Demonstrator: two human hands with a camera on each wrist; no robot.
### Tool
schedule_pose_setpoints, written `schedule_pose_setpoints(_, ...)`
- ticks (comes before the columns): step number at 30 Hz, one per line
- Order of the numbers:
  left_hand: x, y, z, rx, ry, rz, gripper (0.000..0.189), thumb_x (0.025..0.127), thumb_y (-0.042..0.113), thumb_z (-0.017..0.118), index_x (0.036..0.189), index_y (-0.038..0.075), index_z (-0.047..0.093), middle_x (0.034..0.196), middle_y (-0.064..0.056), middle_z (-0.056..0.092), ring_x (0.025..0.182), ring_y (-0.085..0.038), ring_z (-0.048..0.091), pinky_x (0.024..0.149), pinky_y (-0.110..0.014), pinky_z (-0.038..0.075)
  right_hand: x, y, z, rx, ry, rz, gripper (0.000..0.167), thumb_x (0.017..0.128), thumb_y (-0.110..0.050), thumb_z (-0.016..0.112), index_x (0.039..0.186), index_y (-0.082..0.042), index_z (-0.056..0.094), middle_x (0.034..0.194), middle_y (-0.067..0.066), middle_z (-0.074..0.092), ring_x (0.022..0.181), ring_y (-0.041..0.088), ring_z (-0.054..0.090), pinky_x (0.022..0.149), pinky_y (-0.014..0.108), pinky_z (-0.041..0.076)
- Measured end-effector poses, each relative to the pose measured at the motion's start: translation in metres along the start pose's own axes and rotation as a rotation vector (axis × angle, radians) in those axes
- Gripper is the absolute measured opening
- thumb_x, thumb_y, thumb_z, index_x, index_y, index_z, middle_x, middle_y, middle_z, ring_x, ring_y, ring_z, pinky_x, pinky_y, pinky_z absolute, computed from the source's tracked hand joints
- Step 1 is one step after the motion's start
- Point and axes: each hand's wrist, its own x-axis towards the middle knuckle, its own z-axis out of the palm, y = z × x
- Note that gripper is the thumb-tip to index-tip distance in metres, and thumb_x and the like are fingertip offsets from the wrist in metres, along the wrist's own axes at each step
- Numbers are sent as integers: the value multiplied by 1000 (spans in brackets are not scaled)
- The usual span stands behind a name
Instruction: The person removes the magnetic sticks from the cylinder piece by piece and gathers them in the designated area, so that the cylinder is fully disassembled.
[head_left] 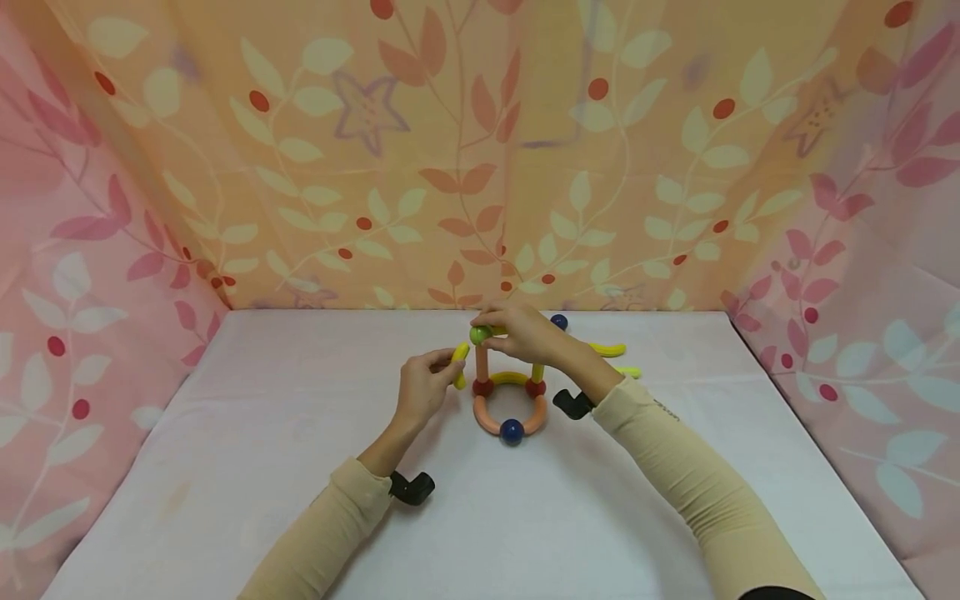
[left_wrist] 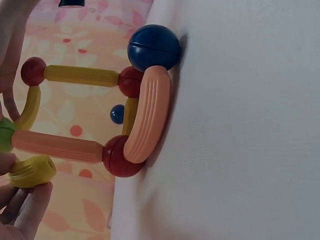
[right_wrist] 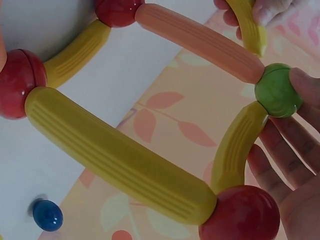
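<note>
A magnetic rod-and-ball frame stands on the table, its base a ring of orange curved rods, a yellow curved rod, red balls and a blue ball. From the ring rise a straight orange rod and a straight yellow rod. My right hand pinches the green ball topping the orange rod. Another yellow curved rod joins that ball to an upper red ball. My left hand holds a loose yellow curved rod beside the orange upright, just apart from the green ball.
Behind my right forearm, a loose blue ball sits near the table's back edge. Two yellowish curved rods, one nearer the back, lie right of the frame. Floral cloth walls surround the white table at the back and sides.
</note>
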Motion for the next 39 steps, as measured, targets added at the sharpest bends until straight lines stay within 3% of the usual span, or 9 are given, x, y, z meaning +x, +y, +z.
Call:
schedule_pose_setpoints(8,4,-4,-7,2,-27,-18,26,89,16,71,110,0,72,92,-15,75,75,-17,68,60,-21,49,0,0,-1,-4,-9,12,34,90,-12,69,122,-3,67,122,11,64,108,24,64,92,34,55)
schedule_pose_setpoints(16,13,-10,-23,39,0,-62,28,88,16,71,112,0,72,96,-18,74,81,-20,69,60,-19,50,0,1,0,6,-11,19,34,90,-11,69,123,-4,66,121,10,65,107,23,63,92,34,55)
schedule_pose_setpoints(30,39,-35,-70,137,-5,-211,33,92,18,67,119,0,68,109,-22,71,85,-21,68,61,-17,49,-2,0,2,6,7,15,34,88,-10,71,122,-3,67,118,10,65,104,22,64,89,30,56)
schedule_pose_setpoints(39,51,-53,-100,268,-32,-305,35,92,21,65,119,-2,67,117,-23,69,88,-22,68,62,-17,49,-1,0,3,0,-10,33,35,90,-11,69,124,-5,66,122,9,64,108,23,62,92,32,55)
